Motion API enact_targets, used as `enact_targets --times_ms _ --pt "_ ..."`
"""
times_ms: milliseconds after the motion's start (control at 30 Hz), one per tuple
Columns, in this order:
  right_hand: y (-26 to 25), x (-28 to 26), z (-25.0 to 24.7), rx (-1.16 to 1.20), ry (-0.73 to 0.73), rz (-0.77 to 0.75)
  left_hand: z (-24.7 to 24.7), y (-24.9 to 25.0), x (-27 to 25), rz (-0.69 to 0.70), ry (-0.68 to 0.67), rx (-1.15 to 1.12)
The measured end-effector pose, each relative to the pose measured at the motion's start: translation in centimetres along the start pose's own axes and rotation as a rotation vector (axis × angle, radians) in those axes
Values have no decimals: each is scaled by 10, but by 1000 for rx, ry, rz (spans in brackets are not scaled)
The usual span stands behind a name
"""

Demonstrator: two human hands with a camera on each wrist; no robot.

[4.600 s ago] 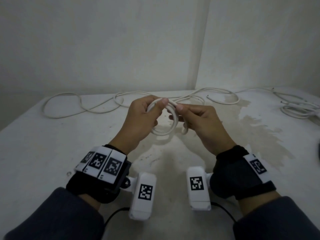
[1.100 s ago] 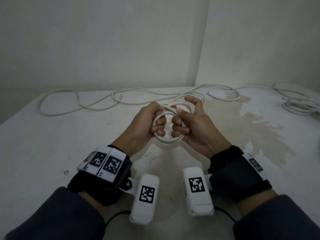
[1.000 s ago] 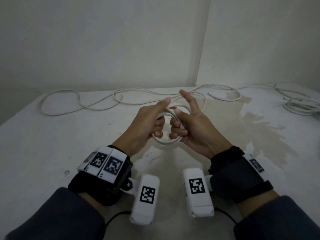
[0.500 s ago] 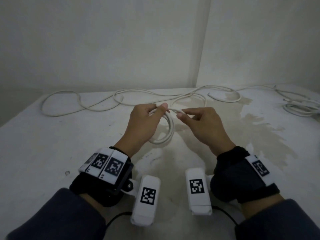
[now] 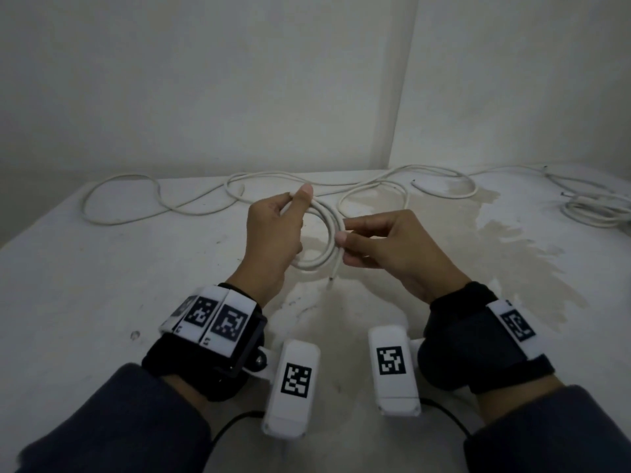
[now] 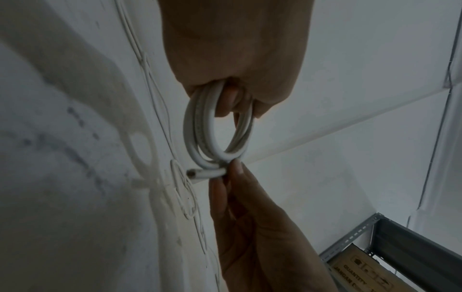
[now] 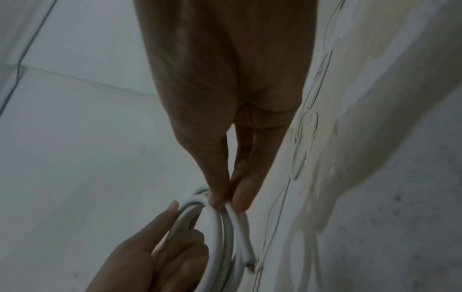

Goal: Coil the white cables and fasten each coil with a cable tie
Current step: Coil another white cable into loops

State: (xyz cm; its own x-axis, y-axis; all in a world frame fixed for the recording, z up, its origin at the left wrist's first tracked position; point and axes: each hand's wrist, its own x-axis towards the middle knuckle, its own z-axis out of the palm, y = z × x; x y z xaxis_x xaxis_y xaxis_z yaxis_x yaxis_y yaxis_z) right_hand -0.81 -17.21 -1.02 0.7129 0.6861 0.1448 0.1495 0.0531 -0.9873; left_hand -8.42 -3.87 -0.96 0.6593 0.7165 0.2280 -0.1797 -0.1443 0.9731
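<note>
A small coil of white cable [image 5: 328,233] hangs upright above the table between both hands. My left hand [image 5: 273,230] grips the coil's left side, thumb up on its top. My right hand [image 5: 379,244] pinches the coil's right side with thumb and fingertips. The cable's cut end [image 5: 333,279] sticks out below the pinch. The left wrist view has the coil [image 6: 212,136] with its loops held in my curled fingers and the end [image 6: 200,173] under the right thumb. In the right wrist view my fingertips [image 7: 225,199] squeeze the loops [image 7: 225,237]. No cable tie is visible.
Loose white cables [image 5: 191,203] snake along the back of the white table [image 5: 102,285]. Another bundle of cable [image 5: 597,206] lies at the far right edge. A pale stain [image 5: 495,240] spreads right of the hands. Walls stand close behind.
The right hand has brought the loose end down against the coil's right side and now pinches it there. The left hand has kept its hold and the coil has stayed upright.
</note>
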Motion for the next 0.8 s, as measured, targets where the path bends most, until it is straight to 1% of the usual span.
enact_targets --times_ms 167,300,400,500,567,667,767,800 --pt "0 -2 -1 35 -49 31 -1 1 -1 -123 -54 -163" --pt "0 -2 -4 112 -65 102 -2 3 -4 -207 -100 -279" --pt "1 -1 -8 188 -88 161 -2 3 -5 -226 -116 -327" --pt "2 2 -12 218 -121 179 0 3 -7 -226 -149 -379" --pt "4 2 -14 303 -173 192 3 3 -8 -222 -177 -396" --pt "3 -1 -13 412 -297 206 5 3 -9 -216 -209 -415" --pt "1 -5 -5 504 -426 188 6 1 -11 -203 -214 -370" --pt "0 -5 -3 515 -448 181 6 1 -12 -200 -216 -346"
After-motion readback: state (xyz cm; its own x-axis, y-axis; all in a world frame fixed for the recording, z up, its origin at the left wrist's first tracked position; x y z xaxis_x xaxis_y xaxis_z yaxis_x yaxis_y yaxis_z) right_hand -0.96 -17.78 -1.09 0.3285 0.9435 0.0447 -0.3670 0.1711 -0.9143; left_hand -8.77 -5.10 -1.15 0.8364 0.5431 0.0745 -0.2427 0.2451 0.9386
